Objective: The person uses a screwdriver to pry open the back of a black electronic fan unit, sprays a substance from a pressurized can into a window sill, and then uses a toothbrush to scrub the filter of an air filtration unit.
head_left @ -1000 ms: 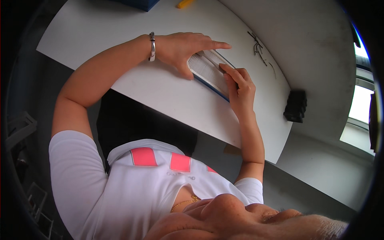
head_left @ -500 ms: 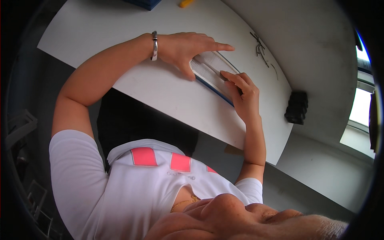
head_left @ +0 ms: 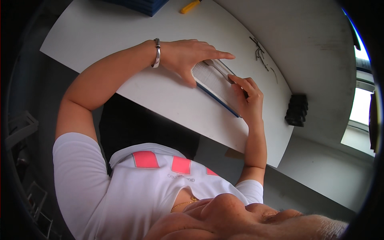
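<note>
A long, narrow panel (head_left: 205, 77) with a white, finely ribbed face and blue edges, much like a pleated filter, lies on the white table. My left hand (head_left: 190, 54) spans its left end, thumb at the near edge and index finger stretched along the far edge, gripping it. Between the thumb and fingertips of my right hand (head_left: 250, 98) is a slender greyish tool (head_left: 219, 70) with a flattened tip. It slants across the ribbed face, its tip close to my left hand. The tool's exact kind is unclear, and my right hand hides its rear end.
A yellow-handled tool (head_left: 189, 7) and a stack of blue pieces (head_left: 146, 5) lie at the far side of the white table (head_left: 168, 98). Thin dark strips (head_left: 259, 54) rest near the right edge. Stacked black blocks (head_left: 296, 110) stand against the wall.
The tool's tip now shows lower beside my left hand, and my right hand has shifted slightly right along the panel. The whole view has tilted a little; my left hand keeps its grip.
</note>
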Available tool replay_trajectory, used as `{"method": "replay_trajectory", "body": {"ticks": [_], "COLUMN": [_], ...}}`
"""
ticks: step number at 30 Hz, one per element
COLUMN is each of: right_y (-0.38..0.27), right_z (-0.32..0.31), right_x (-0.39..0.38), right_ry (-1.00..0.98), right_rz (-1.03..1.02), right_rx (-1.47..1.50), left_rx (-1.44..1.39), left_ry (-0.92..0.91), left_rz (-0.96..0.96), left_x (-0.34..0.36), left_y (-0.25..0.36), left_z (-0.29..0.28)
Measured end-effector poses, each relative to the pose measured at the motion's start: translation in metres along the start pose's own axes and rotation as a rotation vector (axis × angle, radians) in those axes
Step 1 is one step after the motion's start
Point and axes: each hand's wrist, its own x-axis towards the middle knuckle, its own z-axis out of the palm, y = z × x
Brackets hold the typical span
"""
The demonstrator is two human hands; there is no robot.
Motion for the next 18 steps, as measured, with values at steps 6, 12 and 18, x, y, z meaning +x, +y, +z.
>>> {"method": "replay_trajectory", "body": {"ticks": [6, 12, 18], "right_y": [-0.009, 0.000, 0.001], "right_z": [-0.006, -0.009, -0.024], "right_x": [-0.005, -0.002, -0.002], "right_ry": [-0.119, -0.035, -0.165], "right_rz": [0.019, 0.104, 0.175], "right_rx": [0.054, 0.005, 0.037], "left_rx": [-0.013, -0.003, -0.011], "left_ry": [-0.096, -0.057, -0.090], "left_rz": [-0.078, -0.042, -0.046], "left_x": [-0.001, 0.000, -0.001], "left_y": [0.004, 0.002, 0.003], "left_z": [-0.005, -0.001, -0.003]}}
